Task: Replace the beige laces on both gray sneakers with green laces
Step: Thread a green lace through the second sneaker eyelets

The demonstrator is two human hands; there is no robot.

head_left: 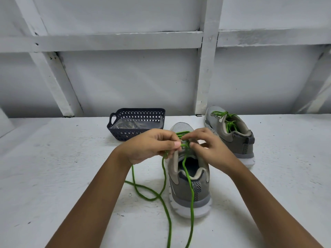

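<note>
The left hand point(152, 145) pinches the green lace point(192, 194) above the near sneaker point(180, 190). Just beside it, the right hand point(211, 147) curls its fingers around the same lace.

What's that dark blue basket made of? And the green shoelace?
The basket looks like moulded plastic, matte dark blue: its walls have regular diamond cut-outs and a handle hole. The green lace looks like woven fabric cord, maybe polyester or cotton; it bends softly and lies in loose loops on the table.
</note>
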